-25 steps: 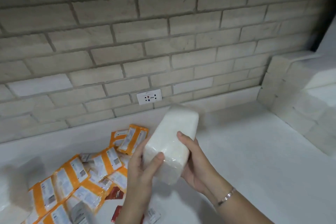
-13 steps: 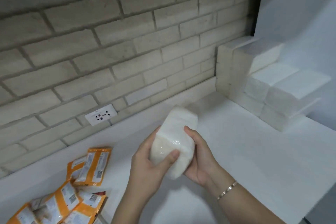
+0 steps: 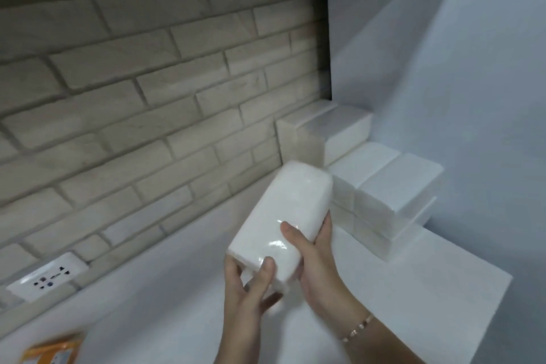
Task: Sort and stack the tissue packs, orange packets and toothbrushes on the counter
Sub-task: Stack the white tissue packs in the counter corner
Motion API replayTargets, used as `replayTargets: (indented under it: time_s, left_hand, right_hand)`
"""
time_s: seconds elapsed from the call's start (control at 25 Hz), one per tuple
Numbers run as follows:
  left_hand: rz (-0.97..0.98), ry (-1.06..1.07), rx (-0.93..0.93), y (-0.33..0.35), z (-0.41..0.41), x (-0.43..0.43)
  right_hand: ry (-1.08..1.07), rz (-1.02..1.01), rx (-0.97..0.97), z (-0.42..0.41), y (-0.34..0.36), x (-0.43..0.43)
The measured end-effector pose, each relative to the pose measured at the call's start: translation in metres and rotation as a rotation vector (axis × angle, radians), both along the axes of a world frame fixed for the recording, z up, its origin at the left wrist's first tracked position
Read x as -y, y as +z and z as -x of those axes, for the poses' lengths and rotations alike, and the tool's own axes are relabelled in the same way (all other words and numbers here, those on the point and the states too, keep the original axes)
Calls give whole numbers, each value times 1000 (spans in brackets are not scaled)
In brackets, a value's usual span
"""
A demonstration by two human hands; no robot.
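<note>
A soft, oblong tissue pack (image 3: 283,210) with rounded corners, wrapped in glossy clear film that catches small glints of light, is held in the air above the white bench (image 3: 165,313), tilted so that its far end rises toward the corner. The left hand (image 3: 248,289) grips the near, lower end, its thumb pressed onto the top face and its fingers curled underneath. The right hand (image 3: 320,263) clasps the pack's right side, thumb laid across the film and fingertips hooked round the far edge; a thin chain bracelet (image 3: 357,328) with small pale links sits on that wrist. In the corner stands a stepped stack of tissue packs (image 3: 396,186), the same white blocks with crisp flat faces, higher at the back against the wall and two layers deep at the front, resting on the bench. The held pack's upper end lies just beside this stack; whether it touches cannot be told. Behind runs a brick wall (image 3: 141,103) of rough, pale, matte blocks with recessed joints, and a flat white socket plate (image 3: 48,275) is set low in it. A smooth white side wall (image 3: 443,62) closes the right. At the lower left edge an orange packet (image 3: 53,352) lies on the bench, blurred, with a pale label.
</note>
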State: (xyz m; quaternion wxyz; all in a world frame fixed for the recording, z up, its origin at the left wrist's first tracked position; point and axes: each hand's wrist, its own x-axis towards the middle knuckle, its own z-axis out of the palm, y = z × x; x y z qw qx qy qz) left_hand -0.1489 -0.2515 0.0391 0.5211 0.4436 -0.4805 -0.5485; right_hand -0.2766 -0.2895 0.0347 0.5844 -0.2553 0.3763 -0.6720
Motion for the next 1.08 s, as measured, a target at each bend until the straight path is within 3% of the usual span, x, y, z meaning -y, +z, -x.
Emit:
replayTargets:
  time_s: [0.2, 0.32, 0.4, 0.6, 0.8, 1.08]
  left_hand:
    - [-2, -16, -159, -1, 65, 40]
    - [-20, 2, -108, -1, 92, 64]
    - [-66, 74, -70, 0, 110, 81]
    - [-238, 56, -226, 0, 151, 126]
    - [-318, 11, 172, -15, 193, 159]
    - [-344, -67, 253, -6, 238, 188]
  right_hand:
    - [-76, -12, -116, 51, 12, 23]
    - [-128, -47, -187, 84, 13, 38]
    - [-174, -70, -289, 98, 13, 47]
    - [-256, -25, -599, 127, 23, 62]
    - [-260, -30, -813, 159, 18, 81]
    - [-187, -64, -883, 200, 19, 111]
